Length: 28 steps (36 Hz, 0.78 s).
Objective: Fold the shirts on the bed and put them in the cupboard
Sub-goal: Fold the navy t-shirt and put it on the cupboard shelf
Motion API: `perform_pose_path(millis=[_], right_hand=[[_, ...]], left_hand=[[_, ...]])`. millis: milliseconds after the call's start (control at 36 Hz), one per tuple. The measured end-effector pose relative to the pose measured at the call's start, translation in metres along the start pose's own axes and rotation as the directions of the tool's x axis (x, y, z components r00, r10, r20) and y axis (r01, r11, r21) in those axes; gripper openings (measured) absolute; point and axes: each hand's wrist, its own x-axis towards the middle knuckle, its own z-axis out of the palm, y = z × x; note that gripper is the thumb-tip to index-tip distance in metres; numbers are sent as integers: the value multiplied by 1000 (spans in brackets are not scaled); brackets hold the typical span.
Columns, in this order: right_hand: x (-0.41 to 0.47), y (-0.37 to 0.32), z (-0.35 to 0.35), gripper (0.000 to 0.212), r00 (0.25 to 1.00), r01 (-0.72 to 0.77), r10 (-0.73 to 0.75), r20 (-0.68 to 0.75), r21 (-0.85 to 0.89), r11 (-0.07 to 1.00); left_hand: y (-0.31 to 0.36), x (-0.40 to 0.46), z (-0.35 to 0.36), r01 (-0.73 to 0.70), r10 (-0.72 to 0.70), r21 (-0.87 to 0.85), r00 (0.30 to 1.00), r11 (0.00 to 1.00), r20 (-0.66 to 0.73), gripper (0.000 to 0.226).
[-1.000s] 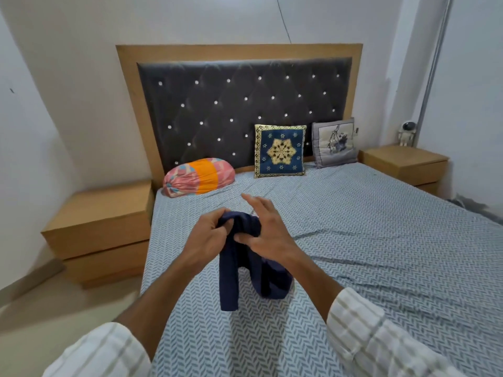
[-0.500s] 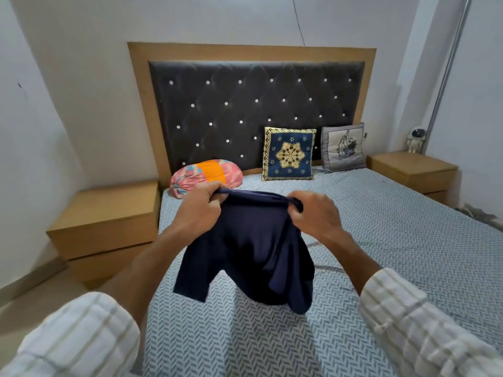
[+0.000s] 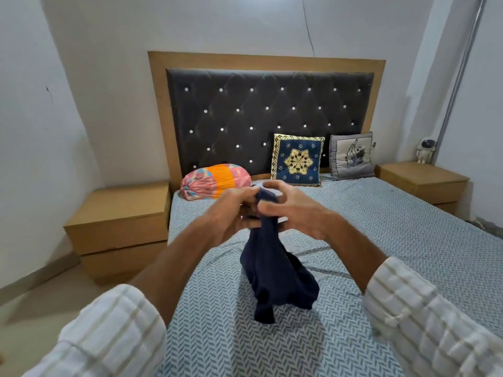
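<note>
Mid-frame, above the bed (image 3: 381,240): left hand (image 3: 231,213) gripping the bunched top of a dark blue shirt (image 3: 275,270), right hand (image 3: 296,213) pinching it too, fingers partly spread

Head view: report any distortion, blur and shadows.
Head view: wide-angle bending bows the wall edges and the pipe at right; slight motion blur softens the left hand and right hand gripping the navy shirt; soft, even room light, with a faint shadow under the shirt on the bed; no glare.
</note>
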Motion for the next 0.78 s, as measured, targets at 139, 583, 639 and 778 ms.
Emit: perform_pose_path(millis=[139,583,639,778], right_hand=[[6,0,-9,18,991,23,-86,-99,-517,856],[-10,-59,-70,35,971,163,-183,-155,-134,977],[-11,-62,-82,36,947,168,-205,-247,-162,972],[-9,-69,-89,32,956,162,-179,-232,-92,983]], left_hand=[[-11,5,-12,-135,145,104,985,985,-96,25],[-44,30,-51,-106,181,518,979,849,-96,19],[-26,30,-53,-161,223,398,968,903,-114,19],[1,41,-29,-261,249,373,965,890,81,41]])
